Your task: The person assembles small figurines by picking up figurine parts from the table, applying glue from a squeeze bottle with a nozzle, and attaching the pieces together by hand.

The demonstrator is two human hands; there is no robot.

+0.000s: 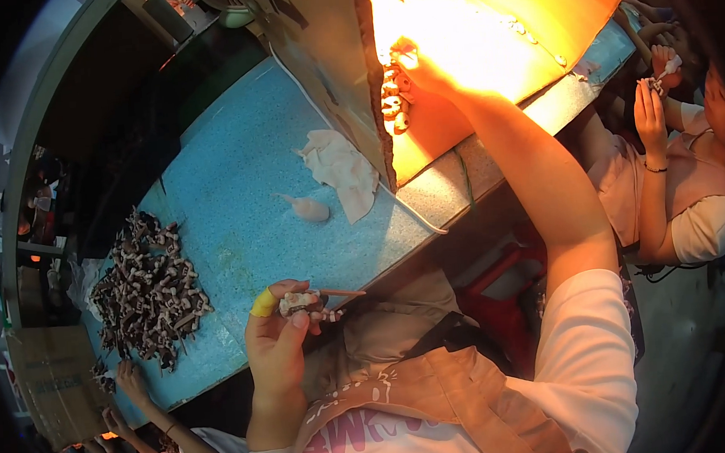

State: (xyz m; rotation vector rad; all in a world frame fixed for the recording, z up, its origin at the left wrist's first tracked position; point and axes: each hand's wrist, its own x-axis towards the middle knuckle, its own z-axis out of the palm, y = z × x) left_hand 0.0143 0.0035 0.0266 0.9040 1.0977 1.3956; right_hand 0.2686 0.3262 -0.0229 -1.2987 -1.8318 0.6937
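Note:
My left hand [278,331], with a yellow wrap on one finger, is closed around a small pale-and-brown figurine [302,301] above the table's near edge. A thin brown stick [343,292] juts out to the right of it. My right arm stretches into a brightly lit cardboard box, where my right hand [419,63] is partly washed out by glare. Its fingers look curled together at the far end of a row of small figurines [395,101]; what they hold, if anything, is lost in the light.
On the blue tabletop [227,185] lie a white squeeze bottle [307,208], a crumpled cloth [341,171] and a white cable [416,216]. A heap of similar figurines [150,289] covers the left end, with another person's hand [131,382] beside it. A co-worker [665,158] sits at right.

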